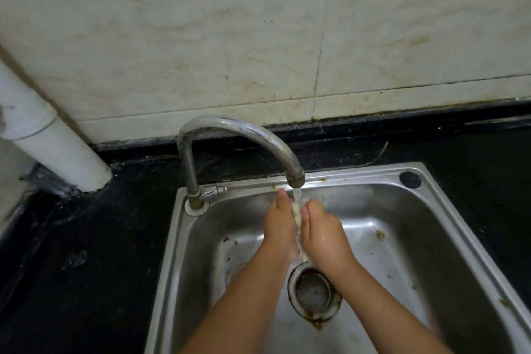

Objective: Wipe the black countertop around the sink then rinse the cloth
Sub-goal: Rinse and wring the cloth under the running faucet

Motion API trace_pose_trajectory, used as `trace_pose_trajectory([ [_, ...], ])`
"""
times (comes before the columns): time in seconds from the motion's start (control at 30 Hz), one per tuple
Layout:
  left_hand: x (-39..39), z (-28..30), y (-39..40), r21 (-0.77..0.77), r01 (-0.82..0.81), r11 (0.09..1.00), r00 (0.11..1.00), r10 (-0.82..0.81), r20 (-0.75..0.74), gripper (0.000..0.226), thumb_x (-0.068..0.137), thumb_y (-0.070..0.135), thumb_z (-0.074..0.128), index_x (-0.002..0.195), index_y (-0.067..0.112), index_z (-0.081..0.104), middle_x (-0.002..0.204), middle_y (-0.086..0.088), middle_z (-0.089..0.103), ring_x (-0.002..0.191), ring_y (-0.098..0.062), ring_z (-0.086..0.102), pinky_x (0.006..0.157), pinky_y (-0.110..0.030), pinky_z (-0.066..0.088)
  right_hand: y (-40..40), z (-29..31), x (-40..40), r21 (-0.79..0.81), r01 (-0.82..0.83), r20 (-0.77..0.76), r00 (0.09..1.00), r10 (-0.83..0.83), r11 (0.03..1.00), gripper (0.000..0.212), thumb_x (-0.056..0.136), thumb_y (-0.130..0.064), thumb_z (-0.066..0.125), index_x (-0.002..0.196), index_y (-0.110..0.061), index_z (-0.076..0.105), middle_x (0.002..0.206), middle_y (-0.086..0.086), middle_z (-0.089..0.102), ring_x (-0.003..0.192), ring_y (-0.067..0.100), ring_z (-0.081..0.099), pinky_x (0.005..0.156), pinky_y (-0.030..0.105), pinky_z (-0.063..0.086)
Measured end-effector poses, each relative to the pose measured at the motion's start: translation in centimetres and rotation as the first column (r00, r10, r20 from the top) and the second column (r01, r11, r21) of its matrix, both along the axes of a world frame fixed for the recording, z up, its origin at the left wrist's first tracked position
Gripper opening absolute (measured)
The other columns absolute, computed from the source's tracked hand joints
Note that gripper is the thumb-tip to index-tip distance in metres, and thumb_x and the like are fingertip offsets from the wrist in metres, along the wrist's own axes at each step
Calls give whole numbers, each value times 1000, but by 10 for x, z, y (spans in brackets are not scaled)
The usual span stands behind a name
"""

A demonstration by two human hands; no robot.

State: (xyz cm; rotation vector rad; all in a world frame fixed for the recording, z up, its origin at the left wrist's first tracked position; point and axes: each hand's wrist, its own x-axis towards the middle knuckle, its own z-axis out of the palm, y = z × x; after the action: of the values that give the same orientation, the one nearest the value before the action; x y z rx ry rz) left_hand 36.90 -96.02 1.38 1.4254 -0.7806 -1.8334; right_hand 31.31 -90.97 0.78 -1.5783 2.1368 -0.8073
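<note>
Leftmost, a white pipe (pixel 54 144) slants down from the upper left and meets the black counter (pixel 94 253) in the corner, where the wall of pale, stained tiles (pixel 201 37) begins. The counter runs dark and wet-looking along the left side of the steel sink (pixel 402 238) and behind it, below the tiles, and it shows again to the right of the sink.

Next comes the tap (pixel 230 135), rooted at the sink's back left corner, rising and arching over to the right so that its spout hangs above the basin. A thin stream of water (pixel 297 195) falls from the spout straight down between the two hands.

Both forearms reach in from the bottom edge over the basin. The left hand (pixel 280 227) is held on edge with its fingers stretched forward and pressed flat against the cloth (pixel 297 214). The cloth is a small pale wad, squeezed between the two hands directly under the running water, above the middle of the basin; only a narrow strip of it shows between the palms. The right hand (pixel 323 230) presses against the cloth from the other side, its fingers curled round it, its skin wet.

Below the hands, the round drain (pixel 314 294) sits in the basin floor, ringed with rust-coloured grime. Further right, brown spots mark the basin floor and rim, and a black round plug (pixel 410 179) closes a hole in the sink's back right corner.
</note>
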Motion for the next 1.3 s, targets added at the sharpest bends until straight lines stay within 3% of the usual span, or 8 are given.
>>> trace_pose_trajectory([
  [0.1, -4, -1, 4, 4, 51, 999, 998, -51, 31, 40, 99, 37, 33, 79, 10, 54, 70, -9, 55, 64, -19, 52, 59, -25, 42, -18, -6, -19, 99, 140, 71, 987, -147, 985, 22, 101, -20, 26, 90, -9, 42, 74, 8, 49, 74, 24, 50, 60, 26, 28],
  [0.23, -3, -1, 0, 39, -67, 997, 998, 68, -15, 35, 96, 35, 42, 79, 8, 56, 70, -10, 58, 64, -20, 55, 57, -25, 45, -22, -9, -26, 88, 233, 153, 958, -244, 968, 24, 100, -17, 29, 93, -4, 48, 83, 13, 54, 73, 24, 48, 61, 25, 27],
  [0.37, -1, -13, -7, -73, -216, 974, 974, 219, 51, 26, 95, 24, 47, 73, 12, 50, 71, -9, 53, 68, -21, 51, 64, -31, 44, -4, 1, -16, -89, 135, 298, 949, -102, 987, 33, 99, -19, 34, 67, -22, 32, 61, -5, 41, 54, 7, 38, 53, 25, 28],
  [0.5, -9, -14, -9, -61, -242, 968, 968, 245, 50, 36, 98, 31, 39, 71, 11, 53, 69, -8, 54, 73, -24, 52, 71, -32, 43, 6, 2, 2, -36, -28, 189, 981, 34, 999, 25, 93, -38, 23, 70, -29, 29, 63, -11, 41, 56, 2, 41, 51, 16, 34],
  [0.83, 2, -8, 3, 61, -125, 990, 989, 129, -71, 37, 99, 33, 34, 88, 5, 55, 74, -12, 61, 63, -21, 59, 49, -21, 50, -24, -19, -17, 87, 153, 52, 986, -158, 984, 25, 100, -23, 29, 91, -7, 47, 82, 14, 60, 76, 29, 56, 59, 27, 28],
  [1.03, 23, -13, -3, -256, 126, 958, 931, -25, 365, 4, 95, 16, 46, 96, 18, 44, 93, -4, 54, 77, -12, 52, 65, -23, 45, -23, -12, -10, -31, 247, 552, 812, -190, 968, 23, 89, -18, 58, 69, -23, 47, 67, -6, 52, 65, 13, 49, 55, 11, 36],
  [1.13, 43, -21, -6, -324, 245, 914, 833, -27, 552, 25, 93, 14, 50, 117, 17, 46, 110, -2, 49, 93, -12, 49, 80, -23, 41, -24, -8, -2, 2, 251, 699, 692, -181, 968, 20, 87, -12, 61, 72, -24, 56, 71, -3, 59, 69, 13, 56, 59, 17, 45],
  [1.3, 77, -20, -22, -513, -16, 859, 783, 330, 528, 13, 89, 12, 56, 101, 11, 60, 106, -12, 61, 93, -18, 56, 80, -27, 44, -20, -5, -4, 37, 293, 848, 497, -185, 955, 16, 88, -11, 58, 75, -19, 61, 72, 3, 62, 68, 20, 58, 61, 27, 49],
])
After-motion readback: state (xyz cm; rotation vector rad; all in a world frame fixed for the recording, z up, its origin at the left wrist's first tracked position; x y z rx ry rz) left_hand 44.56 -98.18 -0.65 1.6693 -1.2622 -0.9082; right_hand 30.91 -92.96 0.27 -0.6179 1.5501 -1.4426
